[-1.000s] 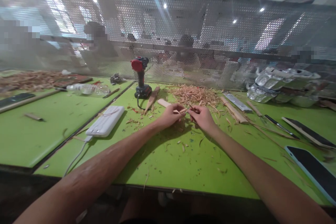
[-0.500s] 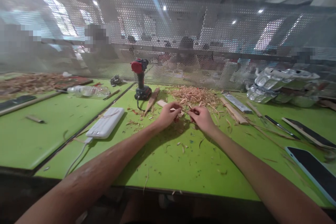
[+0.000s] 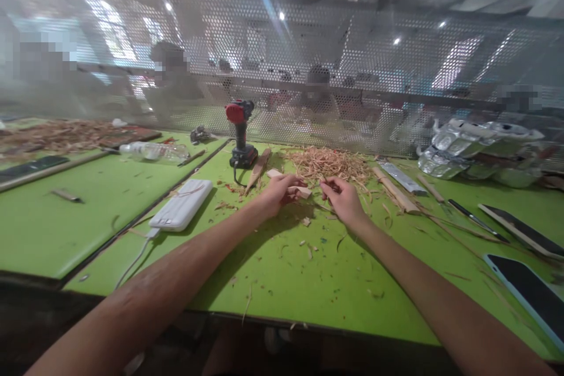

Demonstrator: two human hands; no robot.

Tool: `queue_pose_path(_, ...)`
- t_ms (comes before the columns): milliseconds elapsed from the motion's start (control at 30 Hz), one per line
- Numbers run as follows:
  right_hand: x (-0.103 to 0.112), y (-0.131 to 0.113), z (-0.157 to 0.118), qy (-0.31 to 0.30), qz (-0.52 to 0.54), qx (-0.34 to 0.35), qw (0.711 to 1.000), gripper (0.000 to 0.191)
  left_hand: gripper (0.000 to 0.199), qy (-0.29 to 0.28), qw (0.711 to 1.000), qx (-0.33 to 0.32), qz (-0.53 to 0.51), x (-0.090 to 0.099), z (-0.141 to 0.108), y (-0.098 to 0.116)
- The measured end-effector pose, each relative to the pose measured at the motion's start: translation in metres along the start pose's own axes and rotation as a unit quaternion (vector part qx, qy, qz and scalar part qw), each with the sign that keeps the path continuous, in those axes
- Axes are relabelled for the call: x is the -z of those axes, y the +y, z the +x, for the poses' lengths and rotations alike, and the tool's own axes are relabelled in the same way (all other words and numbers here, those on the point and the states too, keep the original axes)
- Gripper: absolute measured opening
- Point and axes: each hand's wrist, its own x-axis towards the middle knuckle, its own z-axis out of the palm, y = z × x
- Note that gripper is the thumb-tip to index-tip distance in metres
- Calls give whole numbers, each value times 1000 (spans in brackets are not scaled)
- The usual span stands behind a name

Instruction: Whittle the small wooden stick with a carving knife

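My left hand [image 3: 278,195] is curled around a short, pale flat strip of wood [image 3: 301,191]. One end sticks out past the fingertips on the right, and the middle of the strip is hidden by the hand. A little to the right, my right hand [image 3: 344,198] has thumb and forefinger pressed together; whatever they pinch is too small to make out. Behind both hands lies a heap of curly wood shavings [image 3: 330,163]. Small chips are scattered on the green tabletop [image 3: 308,282] below the hands.
A red and black cordless drill [image 3: 240,132] stands left of the heap, beside a pointed wood slat [image 3: 258,170]. A white power bank [image 3: 181,204] with cable lies at left. On the right are a wood strip [image 3: 396,191], a pen [image 3: 476,218] and a phone [image 3: 526,296].
My hands have drawn slightly apart. My left fingers now wrap the pale wood strip, whose end shows more clearly. The right hand stays pinched. The whole view has shifted a little.
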Motion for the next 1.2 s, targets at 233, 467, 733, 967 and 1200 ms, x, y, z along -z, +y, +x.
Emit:
queue_pose_path(233,-3,3,0,51,3,34,998,27,13,-23,999,20,-31,-1,-6,6)
queue_pose_path(467,-3,-11,-7,27,15,57,998,23,14,-90,993,26,67,0,-9,1)
queue_pose_path(733,-3,-17,-7,2,36,57,998,22,17,-166,935,-65,307,-5,-16,-2)
queue_pose_path(967,-3,-15,-6,-17,26,44,999,33,21,-211,912,-88,341,-3,-17,0)
queue_pose_path(1200,-2,-14,-5,-35,54,-17,998,39,21,-141,933,-162,289,0,-9,-7)
